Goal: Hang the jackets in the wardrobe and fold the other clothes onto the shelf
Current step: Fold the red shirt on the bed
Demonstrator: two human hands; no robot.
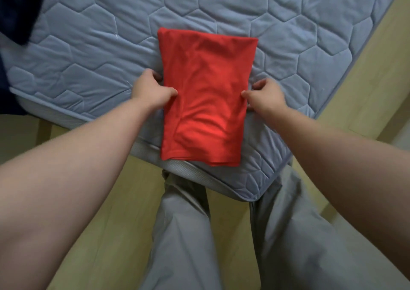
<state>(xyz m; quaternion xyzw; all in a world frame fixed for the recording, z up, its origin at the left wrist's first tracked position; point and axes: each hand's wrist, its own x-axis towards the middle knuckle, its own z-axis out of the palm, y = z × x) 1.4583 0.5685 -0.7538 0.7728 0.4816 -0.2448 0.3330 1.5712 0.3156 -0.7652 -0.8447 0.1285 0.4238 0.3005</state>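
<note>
Head view: each grip, left hand and right hand, pinches the red garment, lying lengthwise away.

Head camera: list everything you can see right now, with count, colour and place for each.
folded red garment: one, red, flat on the mattress at its near edge
mattress: one, light blue, quilted in hexagons, fills the upper half of the view
dark cloth: one, navy, top-left corner, on the mattress
floor: one, yellowish wood, right of and below the mattress
trousers: one pair, grey, on the person's legs, bottom centre
left grip: one, pinches the garment's left edge
right grip: one, pinches the garment's right edge
</note>
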